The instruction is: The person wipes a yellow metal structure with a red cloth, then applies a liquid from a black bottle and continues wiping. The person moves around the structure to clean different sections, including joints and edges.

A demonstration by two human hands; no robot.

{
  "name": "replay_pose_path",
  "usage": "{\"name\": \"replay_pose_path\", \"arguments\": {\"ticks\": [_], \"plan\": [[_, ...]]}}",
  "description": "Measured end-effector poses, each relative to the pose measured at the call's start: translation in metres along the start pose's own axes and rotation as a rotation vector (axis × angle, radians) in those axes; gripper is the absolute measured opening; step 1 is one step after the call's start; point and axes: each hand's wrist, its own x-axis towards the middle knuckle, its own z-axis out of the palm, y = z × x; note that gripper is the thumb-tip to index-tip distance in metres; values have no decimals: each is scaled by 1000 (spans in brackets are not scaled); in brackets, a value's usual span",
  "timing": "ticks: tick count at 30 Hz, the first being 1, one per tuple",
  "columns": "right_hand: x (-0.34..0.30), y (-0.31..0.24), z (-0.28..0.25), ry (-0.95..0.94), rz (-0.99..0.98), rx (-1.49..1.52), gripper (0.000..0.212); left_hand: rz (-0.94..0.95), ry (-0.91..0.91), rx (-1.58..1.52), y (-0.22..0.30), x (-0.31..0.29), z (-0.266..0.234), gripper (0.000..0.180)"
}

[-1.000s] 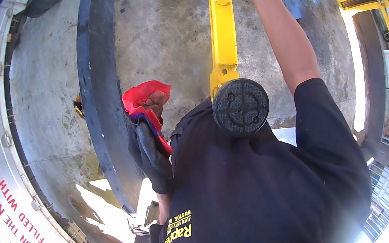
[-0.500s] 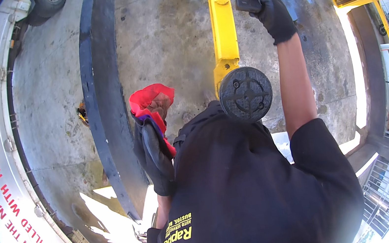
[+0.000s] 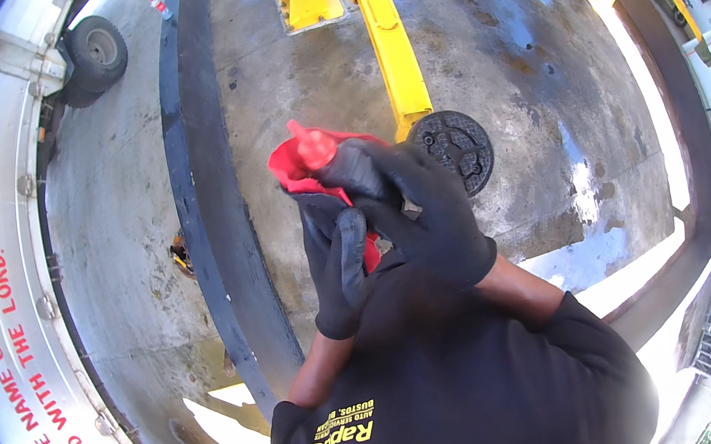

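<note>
In front of my chest my two black-gloved hands are close together. My left hand point(image 3: 336, 261) is closed around a red cloth point(image 3: 283, 167), which bunches up above the fingers. My right hand point(image 3: 434, 211) grips a dark bottle point(image 3: 359, 170) with a red pointed nozzle point(image 3: 314, 147). The bottle is tilted, its nozzle directed up and left over the cloth. The bottle and cloth overlap here; whether they touch I cannot tell. Part of the bottle is hidden by my right fingers.
Just beyond my right hand, a yellow lift arm point(image 3: 394, 53) ends in a round black pad point(image 3: 457, 151). A dark long beam point(image 3: 214, 151) runs along the floor to my left. Farther left stands a white truck point(image 3: 3, 271) with a wheel point(image 3: 97, 54).
My right hand has come down and inward with the bottle, from far right to beside my left hand. My left hand has risen and moved right with the red cloth.
</note>
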Motion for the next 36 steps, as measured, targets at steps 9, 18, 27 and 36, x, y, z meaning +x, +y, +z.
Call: {"name": "replay_pose_path", "arguments": {"ticks": [9,18,27,36], "plan": [[-35,10,16,81,-166,51,58,125,125,97,33,-30,7,38],[-55,70,-26,443,-26,-490,42,315,301,10,17,16,86,34],[-51,97,-30,643,40,-142,42,474,335,347,-12,62,168,28],[-38,116,-27,702,272,423,35,571,396,353,-26,69,184,31]]}}
